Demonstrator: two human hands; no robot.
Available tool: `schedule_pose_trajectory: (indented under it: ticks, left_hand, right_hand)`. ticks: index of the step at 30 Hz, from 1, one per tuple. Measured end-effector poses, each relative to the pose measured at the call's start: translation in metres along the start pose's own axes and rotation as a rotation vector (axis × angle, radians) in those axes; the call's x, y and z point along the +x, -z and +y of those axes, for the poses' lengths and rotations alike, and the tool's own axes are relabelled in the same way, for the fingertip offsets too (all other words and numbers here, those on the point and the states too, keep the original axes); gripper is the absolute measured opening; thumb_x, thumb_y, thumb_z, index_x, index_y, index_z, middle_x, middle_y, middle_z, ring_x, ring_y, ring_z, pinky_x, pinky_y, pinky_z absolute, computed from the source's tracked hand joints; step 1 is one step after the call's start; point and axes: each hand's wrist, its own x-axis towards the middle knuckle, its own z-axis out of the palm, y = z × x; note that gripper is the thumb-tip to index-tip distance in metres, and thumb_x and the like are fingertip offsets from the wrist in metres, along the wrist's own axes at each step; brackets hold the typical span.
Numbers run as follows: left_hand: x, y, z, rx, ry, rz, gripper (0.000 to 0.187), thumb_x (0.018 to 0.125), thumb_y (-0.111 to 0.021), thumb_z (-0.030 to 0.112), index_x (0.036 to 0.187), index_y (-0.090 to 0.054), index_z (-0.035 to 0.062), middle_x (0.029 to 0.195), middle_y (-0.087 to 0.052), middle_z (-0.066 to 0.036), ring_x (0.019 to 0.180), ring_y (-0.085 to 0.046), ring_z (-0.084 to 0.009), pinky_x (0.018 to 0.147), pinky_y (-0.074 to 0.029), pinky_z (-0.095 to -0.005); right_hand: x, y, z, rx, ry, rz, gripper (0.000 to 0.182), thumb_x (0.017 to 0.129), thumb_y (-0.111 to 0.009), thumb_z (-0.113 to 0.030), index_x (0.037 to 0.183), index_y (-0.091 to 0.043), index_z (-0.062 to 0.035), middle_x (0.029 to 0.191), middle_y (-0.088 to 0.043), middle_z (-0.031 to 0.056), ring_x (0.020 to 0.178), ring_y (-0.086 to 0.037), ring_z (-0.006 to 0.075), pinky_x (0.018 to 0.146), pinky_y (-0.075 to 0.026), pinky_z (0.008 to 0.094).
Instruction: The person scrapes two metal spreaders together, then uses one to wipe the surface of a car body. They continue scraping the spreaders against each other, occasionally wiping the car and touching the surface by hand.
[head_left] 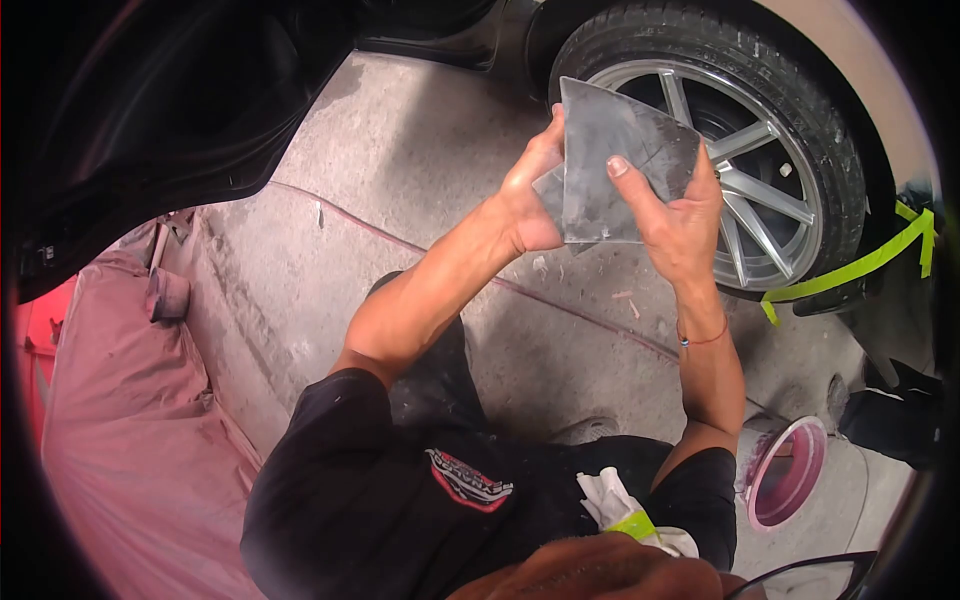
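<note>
Held up in front of me are flat grey sheets (pixel 610 130) with a smudged, dusty surface; they look like sandpaper, though I cannot be sure. A corner of a second piece (pixel 551 188) shows behind the left edge of the front one. My right hand (pixel 678 222) is closed on the right side, its thumb pressed on the front face. At the left edge is my left hand (pixel 532 185), its palm against the pieces and most of its fingers hidden behind them. The car wheel (pixel 745 190) stands beyond the sheets.
Yellow-green tape (pixel 850 273) hangs by the wheel. A dark car panel (pixel 180 110) juts in at upper left. Pinkish sheeting (pixel 140 400) covers something on the left. A hose (pixel 385 233) crosses the concrete floor (pixel 350 170). A pink-stained round container (pixel 787 473) sits at lower right.
</note>
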Motion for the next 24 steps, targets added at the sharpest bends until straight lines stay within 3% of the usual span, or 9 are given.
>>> schedule_pose_trajectory:
  ticks: [4, 6, 12, 16, 22, 24]
  left_hand:
    - [-0.002, 0.014, -0.004, -0.053, 0.023, -0.091, 0.055, 0.095, -0.045, 0.04, 0.14, -0.045, 0.0092, 0.137, -0.051, -0.014, 0.123, -0.052, -0.0306, 0.104, -0.042, -0.0489]
    - [-0.005, 0.012, -0.009, 0.348, -0.146, 0.061, 0.055, 0.094, -0.045, 0.041, 0.14, -0.046, 0.0089, 0.137, -0.052, -0.014, 0.124, -0.051, -0.0304, 0.105, -0.041, -0.048]
    - [-0.006, 0.008, -0.016, 0.274, -0.109, 0.218, 0.057, 0.094, -0.046, 0.042, 0.14, -0.046, 0.0082, 0.139, -0.05, -0.015, 0.126, -0.05, -0.0316, 0.106, -0.04, -0.0483]
    - [-0.006, 0.013, -0.016, 0.21, -0.067, 0.149, 0.057, 0.093, -0.047, 0.042, 0.139, -0.047, 0.0078, 0.138, -0.051, -0.015, 0.125, -0.05, -0.0318, 0.106, -0.04, -0.0487]
    - [-0.003, 0.015, -0.018, 0.332, -0.078, 0.287, 0.055, 0.092, -0.048, 0.042, 0.137, -0.049, 0.0094, 0.136, -0.053, -0.013, 0.124, -0.052, -0.0305, 0.105, -0.041, -0.0481]
    - [0.001, 0.034, -0.015, -0.006, 0.026, -0.128, 0.052, 0.092, -0.049, 0.044, 0.134, -0.053, 0.0125, 0.135, -0.055, -0.01, 0.122, -0.054, -0.0288, 0.105, -0.042, -0.0469]
  right_hand:
    - [-0.001, 0.001, -0.002, 0.004, -0.024, -0.035, 0.031, 0.084, -0.07, -0.002, 0.113, -0.061, 0.0022, 0.101, -0.071, 0.0079, 0.091, -0.065, 0.0127, 0.082, -0.051, 0.0266]
    - [-0.002, 0.002, -0.002, -0.005, -0.025, -0.065, 0.031, 0.084, -0.071, -0.002, 0.113, -0.061, 0.0017, 0.1, -0.071, 0.0081, 0.09, -0.066, 0.0125, 0.081, -0.052, 0.0267]
    - [-0.003, 0.005, -0.001, -0.022, 0.004, -0.119, 0.032, 0.084, -0.072, -0.004, 0.114, -0.061, 0.0006, 0.096, -0.072, 0.0081, 0.084, -0.067, 0.0123, 0.077, -0.052, 0.0267]
    - [-0.002, 0.008, -0.005, -0.117, -0.004, -0.186, 0.032, 0.084, -0.072, -0.006, 0.113, -0.061, -0.0002, 0.093, -0.073, 0.008, 0.083, -0.067, 0.0116, 0.076, -0.052, 0.0262]
    - [-0.001, 0.01, -0.006, -0.168, -0.056, -0.246, 0.032, 0.083, -0.072, -0.007, 0.113, -0.062, -0.0018, 0.089, -0.073, 0.0071, 0.081, -0.068, 0.0117, 0.076, -0.052, 0.0263]
    - [0.0, 0.01, -0.004, -0.12, -0.011, -0.263, 0.032, 0.083, -0.072, -0.007, 0.113, -0.063, -0.0021, 0.089, -0.073, 0.0073, 0.081, -0.069, 0.0126, 0.077, -0.052, 0.0267]
